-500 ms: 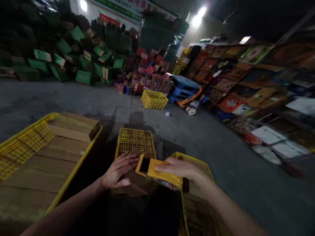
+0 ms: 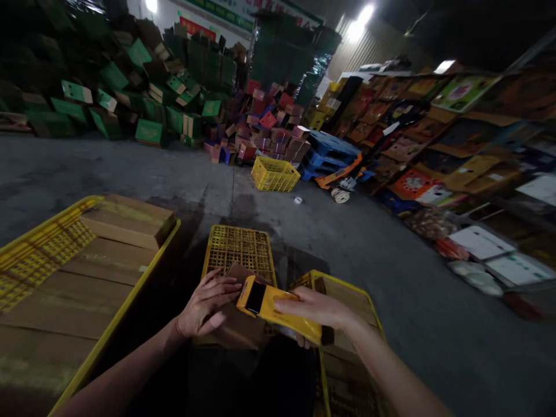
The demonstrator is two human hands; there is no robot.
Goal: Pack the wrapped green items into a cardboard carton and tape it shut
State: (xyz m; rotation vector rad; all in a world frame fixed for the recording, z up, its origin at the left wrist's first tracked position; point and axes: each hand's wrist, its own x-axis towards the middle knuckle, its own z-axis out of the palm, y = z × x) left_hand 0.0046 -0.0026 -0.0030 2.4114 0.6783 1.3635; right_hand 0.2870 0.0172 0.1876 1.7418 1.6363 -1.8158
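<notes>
My right hand (image 2: 315, 310) grips a yellow tape dispenser (image 2: 273, 307) and presses it onto a brown cardboard piece (image 2: 237, 324) in front of me. My left hand (image 2: 208, 304) lies on that cardboard beside the dispenser, fingers curled over its top edge, holding it down. The cardboard rests over a yellow plastic crate (image 2: 238, 249). The dispenser's dark opening faces up near my left fingertips.
A large yellow crate (image 2: 47, 237) with flat cardboard sheets stands at my left. Another yellow crate (image 2: 347, 295) with cardboard sits under my right arm. Farther off are a yellow crate (image 2: 274, 174), blue pallets (image 2: 328, 147), piled green boxes (image 2: 147, 130) and red boxes (image 2: 269, 130).
The view has shifted slightly; both hands and the tape dispenser stay almost in the same place on the cardboard.
</notes>
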